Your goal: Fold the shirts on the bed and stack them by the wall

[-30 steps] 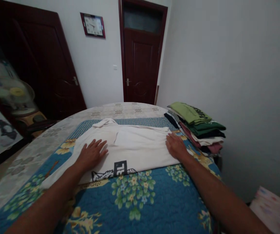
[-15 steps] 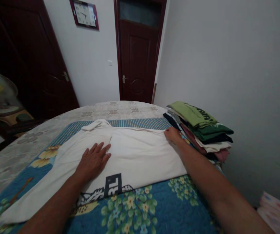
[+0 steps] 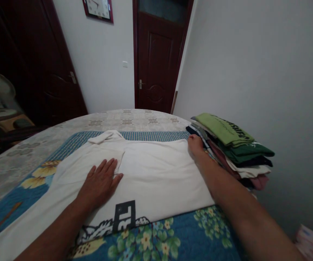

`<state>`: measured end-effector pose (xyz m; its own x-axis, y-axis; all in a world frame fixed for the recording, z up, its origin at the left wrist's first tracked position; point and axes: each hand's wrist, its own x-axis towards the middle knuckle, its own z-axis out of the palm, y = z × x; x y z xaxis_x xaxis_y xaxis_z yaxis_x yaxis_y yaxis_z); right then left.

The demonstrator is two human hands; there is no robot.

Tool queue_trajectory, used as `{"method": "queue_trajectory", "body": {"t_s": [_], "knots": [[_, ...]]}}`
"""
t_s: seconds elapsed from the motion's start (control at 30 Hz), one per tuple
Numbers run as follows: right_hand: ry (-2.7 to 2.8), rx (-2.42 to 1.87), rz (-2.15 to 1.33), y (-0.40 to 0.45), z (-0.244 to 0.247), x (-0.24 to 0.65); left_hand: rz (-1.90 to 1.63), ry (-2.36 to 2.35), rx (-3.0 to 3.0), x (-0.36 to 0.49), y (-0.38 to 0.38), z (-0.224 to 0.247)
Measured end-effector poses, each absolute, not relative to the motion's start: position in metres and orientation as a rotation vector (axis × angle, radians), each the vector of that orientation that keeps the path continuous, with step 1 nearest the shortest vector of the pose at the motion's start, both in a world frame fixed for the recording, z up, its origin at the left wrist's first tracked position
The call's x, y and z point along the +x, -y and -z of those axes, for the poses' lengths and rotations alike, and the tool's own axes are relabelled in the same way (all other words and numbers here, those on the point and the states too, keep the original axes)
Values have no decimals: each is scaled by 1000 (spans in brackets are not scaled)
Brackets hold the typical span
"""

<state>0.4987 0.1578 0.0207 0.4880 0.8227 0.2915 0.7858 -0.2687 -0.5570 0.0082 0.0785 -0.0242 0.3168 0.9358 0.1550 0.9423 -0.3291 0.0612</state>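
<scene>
A white T-shirt [image 3: 156, 174] lies folded lengthwise, with a black print at its near edge and one sleeve turned inward on the left. My left hand [image 3: 102, 179] rests flat on the shirt near that sleeve, fingers stretched. At the far right corner of the shirt, my right hand [image 3: 196, 145] has its fingers closed on the hem; the fingertips are partly hidden. The edge it holds runs fairly straight towards the collar end. Just right of that hand stands a stack of folded clothes [image 3: 243, 154], with a light green shirt [image 3: 224, 128] on top.
Beneath the shirt is a blue flowered quilted mat [image 3: 156, 239] on a round table with a patterned cloth [image 3: 137, 121]. A wall bounds the right side behind the clothes stack. Two dark red doors [image 3: 156, 54] and a wall clock [image 3: 99, 9] are beyond the table.
My right hand has drawn the far edge of the shirt straighter and smoother. My left hand stays flat on the fabric. The view has tilted down slightly.
</scene>
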Motion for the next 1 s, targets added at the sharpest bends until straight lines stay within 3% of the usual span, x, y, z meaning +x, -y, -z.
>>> {"method": "queue_trajectory", "body": {"t_s": [0.37, 0.7, 1.0], "knots": [[2379, -1673, -111, -84, 5, 376, 159, 1788, -2490, 10, -79, 19], [2011, -2254, 6, -132, 15, 453, 135, 1865, -2543, 19, -63, -2], [1575, -2296, 260, -146, 30, 477, 234, 2020, -2475, 22, -57, -3]]}}
